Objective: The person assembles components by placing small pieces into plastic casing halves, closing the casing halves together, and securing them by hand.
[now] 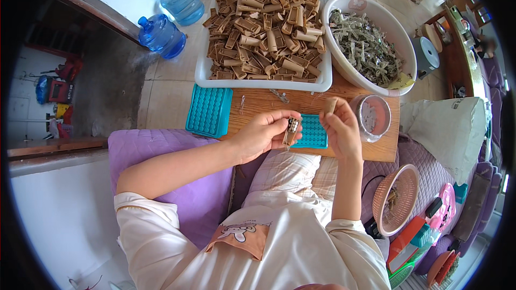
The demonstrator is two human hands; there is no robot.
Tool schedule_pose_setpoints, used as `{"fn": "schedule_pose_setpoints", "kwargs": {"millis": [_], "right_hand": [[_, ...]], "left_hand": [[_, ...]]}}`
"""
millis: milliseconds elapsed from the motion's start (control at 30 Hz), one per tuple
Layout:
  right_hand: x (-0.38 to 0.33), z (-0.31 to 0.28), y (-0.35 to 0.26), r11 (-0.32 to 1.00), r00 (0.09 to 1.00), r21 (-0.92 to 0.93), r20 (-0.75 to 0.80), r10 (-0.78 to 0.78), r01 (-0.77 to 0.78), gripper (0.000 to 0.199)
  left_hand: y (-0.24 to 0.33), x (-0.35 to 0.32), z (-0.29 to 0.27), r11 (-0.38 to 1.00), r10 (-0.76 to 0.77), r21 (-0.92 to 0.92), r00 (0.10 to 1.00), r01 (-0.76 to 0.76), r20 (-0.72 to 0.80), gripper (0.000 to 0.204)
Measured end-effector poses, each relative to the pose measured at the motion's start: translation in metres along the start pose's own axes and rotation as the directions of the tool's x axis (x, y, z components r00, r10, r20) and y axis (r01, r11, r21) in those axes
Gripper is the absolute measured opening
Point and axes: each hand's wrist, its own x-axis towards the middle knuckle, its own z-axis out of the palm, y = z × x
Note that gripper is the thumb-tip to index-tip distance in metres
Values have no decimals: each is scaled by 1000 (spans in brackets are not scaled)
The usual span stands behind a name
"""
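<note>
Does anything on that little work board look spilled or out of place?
A few small metal bits lie loose on the wooden board, outside the white bowl that holds similar pieces. The teal tray hangs partly off the board's left edge. Otherwise nothing stands out.

A pale tiled floor (166, 83) stretches far across the scene, lit by daylight. Two blue water jugs (171, 19) stand on it at the far left, beside a dark grey mat (110, 83). A white wall (70, 220) fills the near left. On the right sits a purple quilted sofa (424, 169) with a white cushion (449, 129), and a wooden cabinet (457, 53) stands far right.
</note>
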Motion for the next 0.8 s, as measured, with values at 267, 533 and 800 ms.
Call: {"fn": "schedule_pose_setpoints", "kwargs": {"millis": [267,533,800], "right_hand": [[-35,19,11,997,996,69,85,18,-24,29],[-37,28,11,1000,997,-11,79,-13,13,28],[-36,38,22,773,970,-589,93,-225,236,27]], "left_hand": [[6,3,0,980,136,157,987,-122,-80,27],[9,0,2,903,287,344,957,-257,-39,28],[10,-4,2,848,345,411,937,-334,49,30]]}}
